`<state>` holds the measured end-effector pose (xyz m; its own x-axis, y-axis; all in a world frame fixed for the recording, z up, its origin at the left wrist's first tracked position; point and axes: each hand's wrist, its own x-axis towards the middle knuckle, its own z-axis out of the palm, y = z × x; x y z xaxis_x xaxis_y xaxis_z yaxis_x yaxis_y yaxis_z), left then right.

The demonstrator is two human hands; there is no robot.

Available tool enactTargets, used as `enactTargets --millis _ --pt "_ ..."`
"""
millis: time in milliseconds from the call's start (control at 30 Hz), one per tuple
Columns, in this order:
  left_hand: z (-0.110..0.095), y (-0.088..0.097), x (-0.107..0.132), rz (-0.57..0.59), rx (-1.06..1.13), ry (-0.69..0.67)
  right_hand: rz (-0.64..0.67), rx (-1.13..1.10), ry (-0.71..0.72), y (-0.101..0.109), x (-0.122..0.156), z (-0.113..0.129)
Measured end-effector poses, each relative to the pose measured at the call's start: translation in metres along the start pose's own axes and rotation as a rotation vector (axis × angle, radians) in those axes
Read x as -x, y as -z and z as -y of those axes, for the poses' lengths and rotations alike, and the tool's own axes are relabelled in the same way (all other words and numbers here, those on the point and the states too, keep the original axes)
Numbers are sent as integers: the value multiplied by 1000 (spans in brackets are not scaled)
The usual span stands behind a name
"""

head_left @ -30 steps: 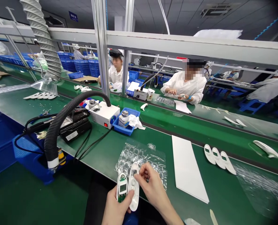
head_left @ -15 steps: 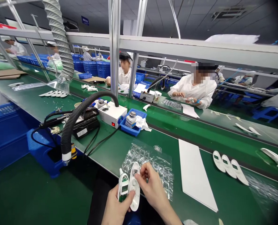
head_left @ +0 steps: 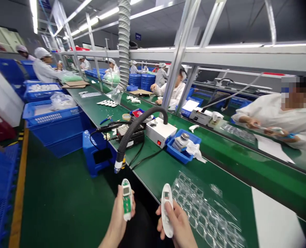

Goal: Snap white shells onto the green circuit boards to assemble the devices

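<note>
My left hand is closed around a white ear thermometer body, held upright with its green circuit board and small screen showing. In my right hand is a long oval white cover with a window near its top; my thumb presses on its inner face. The two pieces are apart, with a gap between my hands. Beside my right hand, a clear plastic blister sheet lies on the green bench.
A blue tray with a bottle and white tissue stands near a white box with a red switch. A black hose arches over the bench edge. White paper lies at right. Blue crates stand left; co-workers sit across the line.
My hands have moved apart; the cover, earlier beside the thermometer body with the left thumb on it, is now in my right hand alone. The view has swung left.
</note>
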<state>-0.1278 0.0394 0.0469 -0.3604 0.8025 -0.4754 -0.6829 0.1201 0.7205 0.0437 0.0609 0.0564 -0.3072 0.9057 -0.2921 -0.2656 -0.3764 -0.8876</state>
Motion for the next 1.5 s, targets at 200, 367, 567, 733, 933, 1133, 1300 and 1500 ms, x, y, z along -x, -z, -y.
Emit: enactTargets --millis 200,367,567,733,933,1133,1300,1500 --pt "-33 37 -48 -95 93 -5 -12 -43 -186 -18 -13 -23" --pt "-34 50 -39 -139 31 -32 52 -51 -247 -74 -54 -51" --pt "-53 78 -30 -274 -20 -141 149 -73 -313 -159 -89 -81" --pt "-44 59 -33 -221 -43 -122 132 -103 -277 -144 -81 -81" --pt "-39 41 -33 -195 3 -99 100 -129 -232 -134 -76 -67" --pt "-58 61 -30 -279 79 -150 165 -118 -250 -163 -82 -78" --pt "-55 56 -33 -254 93 -147 186 -120 -195 -156 -82 -76" --pt "-43 54 -40 -257 39 -127 142 -35 -185 -145 -87 -76"
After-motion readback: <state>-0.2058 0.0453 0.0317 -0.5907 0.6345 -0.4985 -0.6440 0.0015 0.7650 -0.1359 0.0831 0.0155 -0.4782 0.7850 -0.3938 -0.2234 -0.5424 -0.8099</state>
